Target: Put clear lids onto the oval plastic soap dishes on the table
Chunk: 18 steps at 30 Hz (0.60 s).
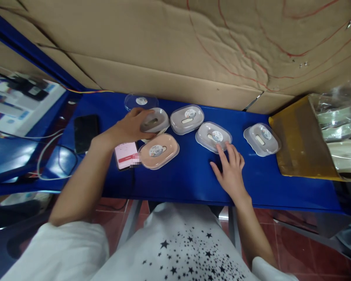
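My left hand (134,125) is closed around a grey oval lidded plastic box (161,117), thumb on its near side and fingers over the top. Just in front of that box sits a peach oval box (169,150) with a round label. My right hand (231,168) has its fingers apart, and the fingertips touch the near edge of another grey oval box (212,132). Between the two hands, farther back, lies a third grey box (187,119) with a white tab and label. A clear oval lid or box (134,100) is partly behind my left hand.
One more grey box (263,138) stands at the right, beside a cardboard carton (307,140) of plastic-wrapped items. A phone with a lit pink screen (125,152) and a dark phone (86,132) lie left on the blue table (175,187). Cables and a power strip (14,117) are farther left.
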Tool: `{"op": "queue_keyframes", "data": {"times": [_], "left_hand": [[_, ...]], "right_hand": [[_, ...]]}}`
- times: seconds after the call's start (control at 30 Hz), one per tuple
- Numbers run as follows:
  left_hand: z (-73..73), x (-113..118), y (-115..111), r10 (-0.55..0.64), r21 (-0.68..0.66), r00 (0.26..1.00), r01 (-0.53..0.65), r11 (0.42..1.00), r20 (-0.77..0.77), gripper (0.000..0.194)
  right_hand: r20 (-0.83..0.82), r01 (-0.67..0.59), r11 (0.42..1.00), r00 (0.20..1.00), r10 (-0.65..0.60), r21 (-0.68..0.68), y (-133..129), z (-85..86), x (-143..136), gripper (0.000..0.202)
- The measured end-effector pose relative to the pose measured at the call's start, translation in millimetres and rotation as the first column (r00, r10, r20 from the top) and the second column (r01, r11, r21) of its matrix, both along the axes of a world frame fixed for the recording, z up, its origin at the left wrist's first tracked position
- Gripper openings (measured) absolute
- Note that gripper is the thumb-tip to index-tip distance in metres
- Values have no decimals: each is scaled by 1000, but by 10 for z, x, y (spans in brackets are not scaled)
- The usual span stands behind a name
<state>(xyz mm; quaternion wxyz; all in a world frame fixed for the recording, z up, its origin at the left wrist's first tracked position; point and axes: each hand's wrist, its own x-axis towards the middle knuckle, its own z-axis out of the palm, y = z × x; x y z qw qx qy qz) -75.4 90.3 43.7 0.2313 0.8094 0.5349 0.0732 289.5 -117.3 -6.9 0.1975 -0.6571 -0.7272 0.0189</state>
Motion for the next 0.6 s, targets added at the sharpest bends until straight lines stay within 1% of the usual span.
{"op": "queue_keyframes", "data": {"times": [0.1,0.2,0.3,0.37,0.43,0.5,0.6], "left_hand": [[9,6,-24,-16,-50,998,12,999,-63,95],[18,27,-56,-25,-40,995,21,999,-101,97],[4,58,-72,-74,-22,987,71,997,-146,102],[-2,91,-70,-97,-10,984,97,995,-152,99],[-2,128,-57,-83,-8,988,83,997,-131,92],[4,154,-34,-64,-12,995,64,998,-76,85],[48,148,-17,-41,2,998,41,999,57,85]], "right_hand": [[-8,0,1000,1000,0,-6,30,6,-1,69],[-9,5,1000,1000,-5,-11,19,-8,-2,69],[-12,8,1000,1000,-8,-4,9,-25,-8,70],[-21,4,1000,1000,-4,4,6,-30,-12,69],[-21,3,1000,1000,-2,6,4,-32,-15,69],[-10,4,1000,1000,-4,-6,1,-34,-13,70],[7,9,1000,1000,-9,-25,5,-39,1,71]]}}
